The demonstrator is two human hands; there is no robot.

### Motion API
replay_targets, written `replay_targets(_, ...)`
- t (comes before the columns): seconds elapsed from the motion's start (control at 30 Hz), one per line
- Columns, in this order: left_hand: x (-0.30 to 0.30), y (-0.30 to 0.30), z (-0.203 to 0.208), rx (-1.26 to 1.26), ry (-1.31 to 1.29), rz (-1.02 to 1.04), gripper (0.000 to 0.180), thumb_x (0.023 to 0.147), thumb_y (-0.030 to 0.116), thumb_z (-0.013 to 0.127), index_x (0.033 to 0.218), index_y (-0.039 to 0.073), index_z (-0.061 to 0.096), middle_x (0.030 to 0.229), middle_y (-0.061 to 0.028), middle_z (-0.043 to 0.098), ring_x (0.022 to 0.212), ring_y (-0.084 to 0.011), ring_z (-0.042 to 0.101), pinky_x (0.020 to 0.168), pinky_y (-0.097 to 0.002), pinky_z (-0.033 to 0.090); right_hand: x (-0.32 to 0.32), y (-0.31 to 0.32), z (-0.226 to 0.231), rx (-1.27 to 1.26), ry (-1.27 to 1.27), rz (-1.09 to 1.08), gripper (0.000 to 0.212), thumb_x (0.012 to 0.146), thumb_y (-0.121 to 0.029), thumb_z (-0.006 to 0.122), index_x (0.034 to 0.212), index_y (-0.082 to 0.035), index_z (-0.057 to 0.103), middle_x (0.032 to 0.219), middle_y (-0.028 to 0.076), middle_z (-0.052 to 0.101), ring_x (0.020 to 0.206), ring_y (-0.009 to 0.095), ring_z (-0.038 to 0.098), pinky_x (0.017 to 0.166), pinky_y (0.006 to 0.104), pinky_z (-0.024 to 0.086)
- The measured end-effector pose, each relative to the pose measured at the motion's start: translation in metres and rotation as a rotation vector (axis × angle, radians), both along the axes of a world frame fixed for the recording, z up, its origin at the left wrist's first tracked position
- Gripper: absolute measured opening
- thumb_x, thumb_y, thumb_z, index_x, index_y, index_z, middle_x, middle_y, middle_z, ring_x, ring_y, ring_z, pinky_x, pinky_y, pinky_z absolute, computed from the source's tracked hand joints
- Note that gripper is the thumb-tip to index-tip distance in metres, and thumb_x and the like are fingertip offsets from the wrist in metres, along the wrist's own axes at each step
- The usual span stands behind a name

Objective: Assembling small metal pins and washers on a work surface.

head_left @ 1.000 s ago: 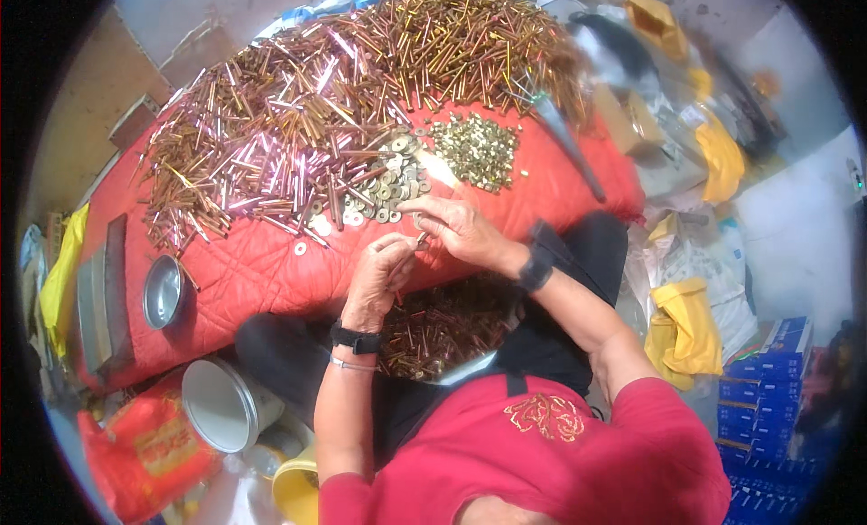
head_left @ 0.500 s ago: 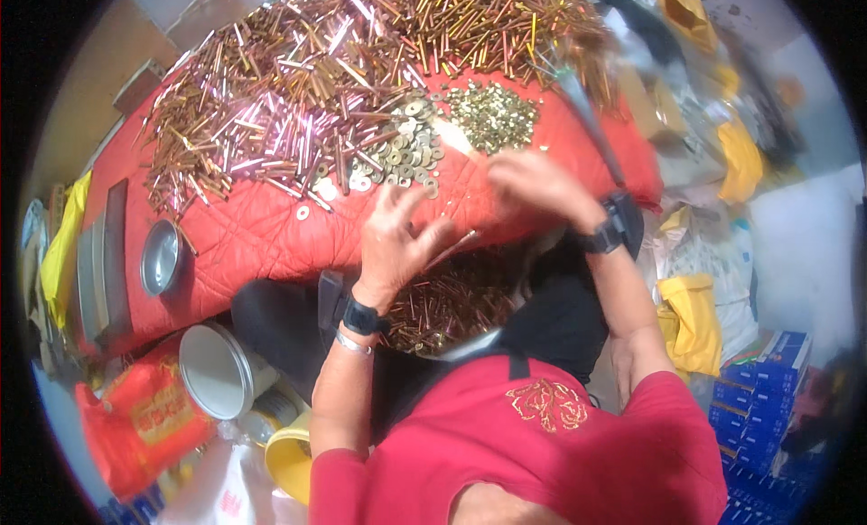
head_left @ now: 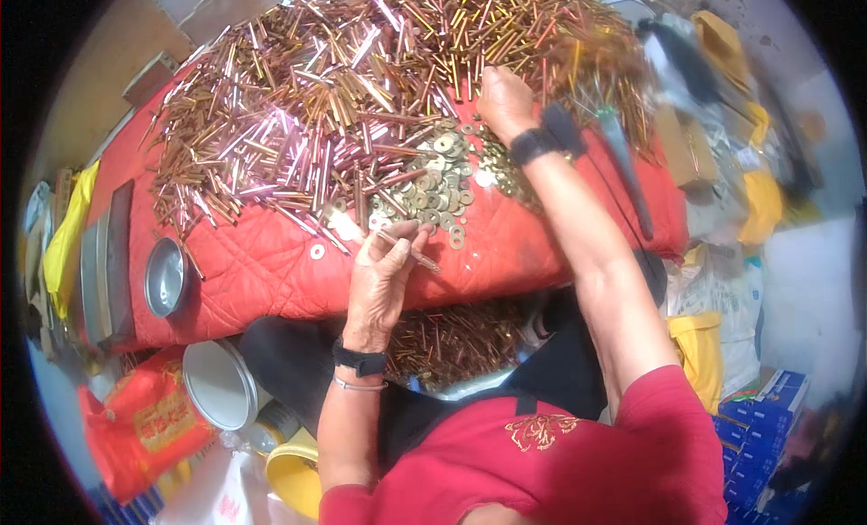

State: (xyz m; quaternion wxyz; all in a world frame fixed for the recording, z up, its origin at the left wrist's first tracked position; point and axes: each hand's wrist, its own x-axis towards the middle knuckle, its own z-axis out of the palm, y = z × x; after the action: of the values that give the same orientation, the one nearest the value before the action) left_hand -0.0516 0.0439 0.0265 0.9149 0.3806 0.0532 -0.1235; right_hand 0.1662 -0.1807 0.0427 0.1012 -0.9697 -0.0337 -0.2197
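- A yellow cloth (head_left: pixel 68 241) lies at the far left edge, beside a dark flat tray (head_left: pixel 113 254).
- A small round metal dish (head_left: pixel 165 277) sits on the left end of the red quilted pad (head_left: pixel 262 272); a larger metal tin (head_left: pixel 221 385) stands below the pad's edge, next to a red printed bag (head_left: pixel 144 421).
- A large heap of copper-coloured rods (head_left: pixel 307 119) covers the upper half of the pad, from the left side to the far right.
- A single washer (head_left: pixel 317 251) lies apart on bare pad, left of the left hand.
- The left hand (head_left: pixel 384 277) is over the pad's near edge, fingers curled and pinched around one thin copper rod (head_left: pixel 411 252); the rod juts out to the right of the fingertips, tilted downward.
- A cluster of flat brass washers (head_left: pixel 442 186) lies just above the left hand, between both hands.
- A second pile of rods (head_left: pixel 456 340) rests in the lap, below the pad and right of the left wrist.
- The right hand (head_left: pixel 502 101) reaches far out onto the heap, well apart from the held rod; its fingers press down into the rods, and whether it grips anything cannot be told.
- Blue boxes (head_left: pixel 754 417) stand at the lower right.
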Motion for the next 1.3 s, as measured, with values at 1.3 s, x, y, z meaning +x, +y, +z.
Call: replay_targets(1.3, -0.013, -0.001, -0.005, 0.088, 0.109, 0.174, 0.024, 0.091, 0.019, 0.061, 0.11, 0.006, 0.059, 0.088, -0.0019, 0.064, 0.074, -0.0119, 0.062, 0.068, -0.0237, 0.052, -0.224, 0.019, 0.013, 0.156, 0.154, 0.537, 0.006, 0.082, -0.015, 0.065, 0.087, -0.012, 0.066, 0.079, 0.009, 0.057, 0.074, 0.031, 0.06, 0.064, 0.0407, 0.049)
